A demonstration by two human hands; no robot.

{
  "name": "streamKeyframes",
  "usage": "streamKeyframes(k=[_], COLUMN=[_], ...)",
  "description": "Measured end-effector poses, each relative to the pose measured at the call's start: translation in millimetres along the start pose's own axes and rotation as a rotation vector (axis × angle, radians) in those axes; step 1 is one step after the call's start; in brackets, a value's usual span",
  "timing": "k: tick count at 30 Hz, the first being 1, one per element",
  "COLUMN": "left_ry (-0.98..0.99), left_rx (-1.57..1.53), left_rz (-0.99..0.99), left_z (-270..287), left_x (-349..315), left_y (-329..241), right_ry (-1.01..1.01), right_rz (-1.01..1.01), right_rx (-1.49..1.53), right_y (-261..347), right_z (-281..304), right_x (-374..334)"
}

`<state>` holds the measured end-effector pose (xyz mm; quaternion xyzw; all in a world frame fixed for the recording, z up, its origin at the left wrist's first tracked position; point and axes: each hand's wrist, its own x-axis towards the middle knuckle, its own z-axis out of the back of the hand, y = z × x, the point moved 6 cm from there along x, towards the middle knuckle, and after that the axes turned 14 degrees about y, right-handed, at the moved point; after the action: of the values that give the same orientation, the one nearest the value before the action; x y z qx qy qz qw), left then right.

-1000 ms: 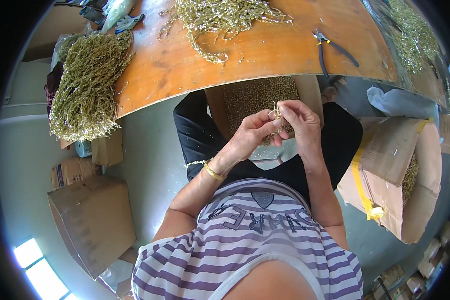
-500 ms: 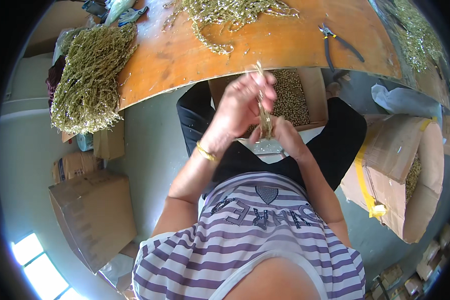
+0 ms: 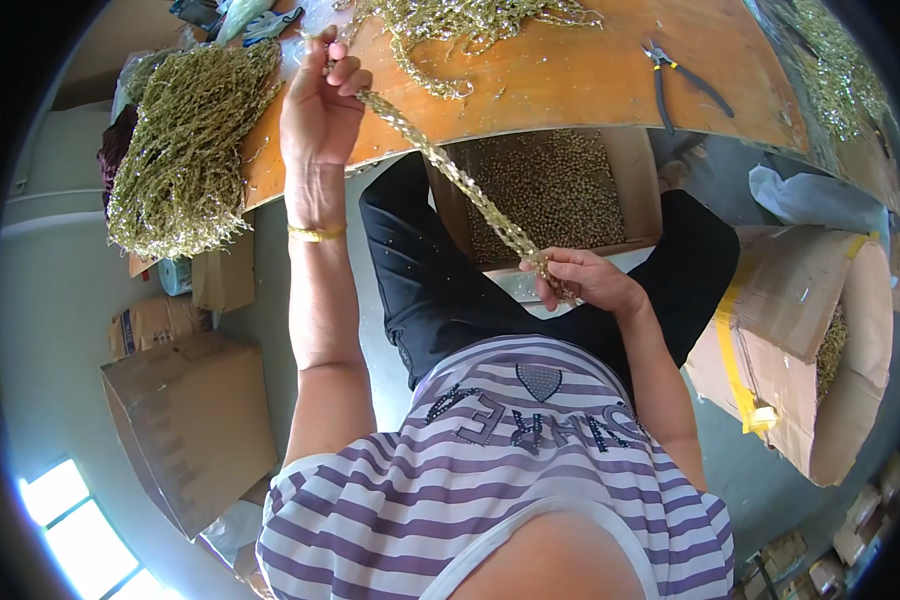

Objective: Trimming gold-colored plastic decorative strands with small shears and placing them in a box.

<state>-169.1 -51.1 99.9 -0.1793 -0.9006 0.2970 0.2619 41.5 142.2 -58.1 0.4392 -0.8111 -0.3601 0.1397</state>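
Note:
A glittery gold garland strand (image 3: 452, 172) runs slantwise between my hands, pulled fairly straight. Its upper end is pinched in the raised fingers of my left hand (image 3: 322, 105), over the table edge at the left. My right hand (image 3: 590, 280), lower and nearer my lap, grips the other end between thumb and fingers, and a short tail sticks out below. Beneath the strand, an open cardboard box (image 3: 635, 190) holds a mass of small gold bead-like pieces (image 3: 545, 195).
On the orange-brown table (image 3: 560, 85) lie a heap of gold strands (image 3: 450, 25) and black-handled pliers (image 3: 675, 80). A thick gold bundle (image 3: 185, 150) hangs over the left edge. Cardboard boxes stand at the left (image 3: 195, 430) and right (image 3: 780, 310); the right one holds gold pieces.
My left hand has swung up and left, away from the right hand. The strand, bunched between close hands before, is now stretched out. My right hand has shifted slightly right and down.

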Motion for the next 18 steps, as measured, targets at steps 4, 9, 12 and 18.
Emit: streamKeyframes(k=[4,9,12,18], left_ry=[-0.051,-0.098,-0.078,-0.014], left_rx=[-0.07,-0.077,-0.082,-0.111], left_rz=[0.008,-0.042,-0.03,-0.083], left_z=[27.8,45.3,42.0,23.1], left_x=[2.3,15.4,23.6,31.3], left_y=[-10.7,-32.7,-34.0,-61.2], right_ry=[0.045,0.047,0.06,0.006], right_rz=[0.049,-0.021,-0.01,-0.014], right_rx=[0.052,0.113,0.146,0.161], right_y=[-1.0,-16.9,-21.1,-26.5], right_z=[1.8,15.2,19.5,21.2], right_x=[3.1,2.0,-0.4,-10.7])
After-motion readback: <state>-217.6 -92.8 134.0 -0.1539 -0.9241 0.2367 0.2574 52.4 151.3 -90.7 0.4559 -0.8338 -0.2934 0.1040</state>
